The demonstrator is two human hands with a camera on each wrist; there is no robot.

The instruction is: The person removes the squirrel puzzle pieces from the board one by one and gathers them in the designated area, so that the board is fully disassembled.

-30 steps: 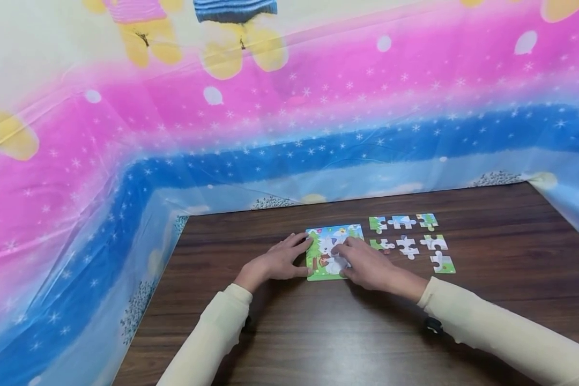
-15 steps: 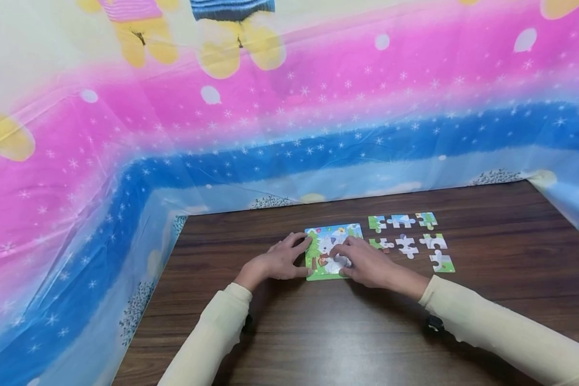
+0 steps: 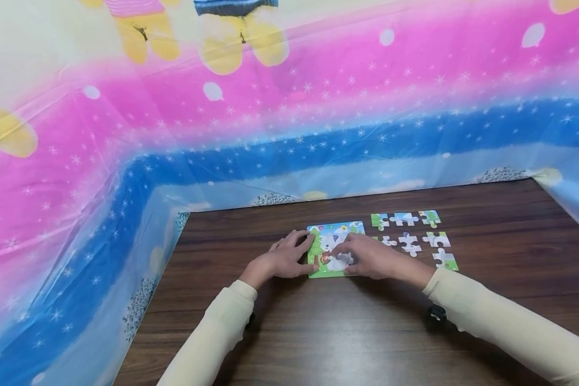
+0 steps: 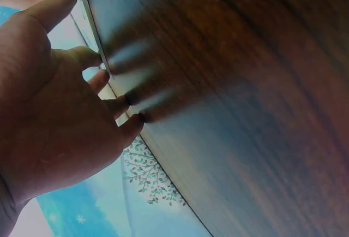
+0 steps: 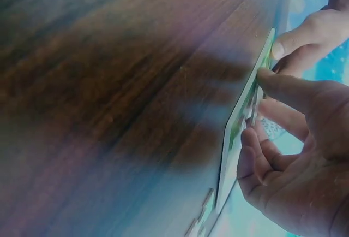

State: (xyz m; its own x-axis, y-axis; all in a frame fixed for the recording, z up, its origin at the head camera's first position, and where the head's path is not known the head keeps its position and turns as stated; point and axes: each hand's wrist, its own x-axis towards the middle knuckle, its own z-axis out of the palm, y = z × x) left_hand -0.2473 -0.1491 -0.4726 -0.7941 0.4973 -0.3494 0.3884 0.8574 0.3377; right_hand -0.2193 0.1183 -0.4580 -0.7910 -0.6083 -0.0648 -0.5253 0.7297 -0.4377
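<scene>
A square picture puzzle (image 3: pixel 325 273) with a white animal and green trees lies on the table. My left hand (image 3: pixel 287 255) rests at its left edge, fingers spread, with the thumb on the lower left part. On the puzzle's right half is my right hand (image 3: pixel 372 257), its thumb near the bottom edge and its fingers bent. It pinches a puzzle piece (image 5: pixel 254 106), which looks tilted up from the puzzle in the right wrist view. The fingers hide most of that piece. In the left wrist view, the left fingertips (image 4: pixel 134 121) touch the tabletop beyond the puzzle's edge.
Several loose puzzle pieces (image 3: pixel 405 219) lie in rows to the right of the puzzle, one partly behind the right hand. The dark wooden table (image 3: pixel 313 327) meets a pink and blue printed cloth (image 3: pixel 289 134) at its back and left edges.
The left thumb has moved slightly up onto the puzzle. The right hand has shifted a little at the piece. The loose pieces keep their layout; the head view has moved slightly.
</scene>
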